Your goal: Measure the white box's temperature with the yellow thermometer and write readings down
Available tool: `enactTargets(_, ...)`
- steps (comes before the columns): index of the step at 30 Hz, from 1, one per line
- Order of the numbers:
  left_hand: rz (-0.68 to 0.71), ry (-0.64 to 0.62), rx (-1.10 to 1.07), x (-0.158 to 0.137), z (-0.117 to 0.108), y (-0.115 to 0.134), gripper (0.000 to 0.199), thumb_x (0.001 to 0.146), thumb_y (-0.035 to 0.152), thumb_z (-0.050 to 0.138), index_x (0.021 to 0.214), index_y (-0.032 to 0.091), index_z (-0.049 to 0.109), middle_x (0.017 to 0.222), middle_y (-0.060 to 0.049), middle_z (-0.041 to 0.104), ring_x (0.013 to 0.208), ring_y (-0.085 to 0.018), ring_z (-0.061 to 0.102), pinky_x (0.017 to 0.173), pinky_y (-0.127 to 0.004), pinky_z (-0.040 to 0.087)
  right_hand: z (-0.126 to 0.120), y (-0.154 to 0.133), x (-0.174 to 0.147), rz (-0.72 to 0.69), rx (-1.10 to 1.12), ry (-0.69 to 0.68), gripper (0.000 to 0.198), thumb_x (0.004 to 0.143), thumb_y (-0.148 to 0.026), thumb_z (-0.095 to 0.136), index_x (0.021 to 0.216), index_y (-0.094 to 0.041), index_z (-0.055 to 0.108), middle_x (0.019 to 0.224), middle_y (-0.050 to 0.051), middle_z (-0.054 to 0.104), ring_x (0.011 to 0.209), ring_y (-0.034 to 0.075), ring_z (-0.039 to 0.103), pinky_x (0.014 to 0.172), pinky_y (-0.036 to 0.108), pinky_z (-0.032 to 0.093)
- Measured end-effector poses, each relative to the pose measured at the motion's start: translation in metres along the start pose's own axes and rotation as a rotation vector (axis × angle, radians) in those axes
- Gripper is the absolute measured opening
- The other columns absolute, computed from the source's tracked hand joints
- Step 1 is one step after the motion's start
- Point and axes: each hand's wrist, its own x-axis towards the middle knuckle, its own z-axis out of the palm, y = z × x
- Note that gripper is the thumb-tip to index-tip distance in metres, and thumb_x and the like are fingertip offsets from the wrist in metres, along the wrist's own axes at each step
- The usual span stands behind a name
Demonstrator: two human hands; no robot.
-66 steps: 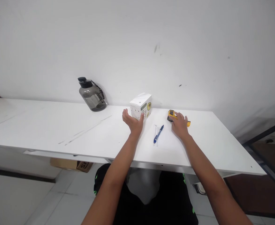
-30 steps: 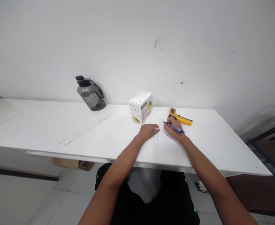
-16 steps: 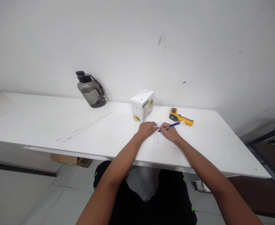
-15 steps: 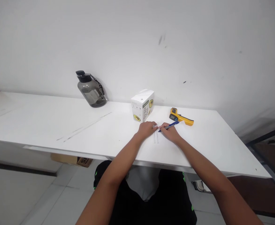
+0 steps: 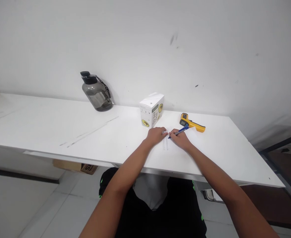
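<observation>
My right hand (image 5: 180,139) is closed around a blue pen (image 5: 182,130), its tip down at the handwritten lines on a white sheet of paper (image 5: 165,145). The pen slants up to the right. My left hand (image 5: 157,134) rests on the left part of the sheet, with thumb and forefinger apart and some writing visible between them. Just behind my left hand stands a white box (image 5: 151,112) with avocado pictures. A yellow and black infrared thermometer (image 5: 191,123) lies beyond my right hand. The paper's edges hardly stand out against the white table.
A grey see-through water bottle (image 5: 98,94) with a black lid stands against the wall at the back left. The white table (image 5: 61,122) has dark scratch marks. Below its front edge on the left is a cardboard box (image 5: 73,166). A dark metal frame (image 5: 284,143) stands at the right.
The pen has tilted slightly in my right hand, staying over the writing. My left hand keeps its place on the paper. The whole view has shifted slightly.
</observation>
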Motion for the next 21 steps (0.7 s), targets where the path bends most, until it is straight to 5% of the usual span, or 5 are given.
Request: enactTargets(21,0.002,-0.001,0.001,0.0005,0.0016,-0.0015,0.038,0.094,0.049,0.044,0.119,0.029,0.065,0.115,-0.002,0.072,0.107,-0.023,0.065,0.082,-0.032,0.048,0.0001,0.0005,0.0004,0.004,-0.009,0.01,0.021,0.075,-0.037,0.053,0.063,-0.021,0.057,0.059,-0.002,0.053,0.061,0.015,0.046,0.059,0.028,0.037)
